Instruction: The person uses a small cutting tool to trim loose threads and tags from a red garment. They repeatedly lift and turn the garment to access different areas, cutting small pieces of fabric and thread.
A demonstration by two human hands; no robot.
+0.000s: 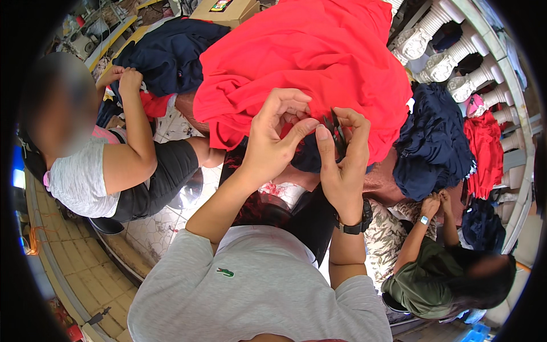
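In front of the large heap of red fabric (296,51), my two hands are raised close together. My right hand (346,162), with a black watch at its wrist, holds small dark thread snips (336,126) between thumb and fingers, blades pointing up. Just left of the blades, my left hand (278,130) is curled in a pinch, its thumb tip near the snips. Whatever it pinches is too small to make out against the red cloth behind. Below my hands, dark navy cloth (306,157) partly shows.
A seated person (122,159) on the left handles navy cloth (171,54); another person (439,273) sits at the right. Navy garments (433,142) and red garments (484,151) lie along the white balustrade (436,65). A cardboard box (228,12) stands at the back.
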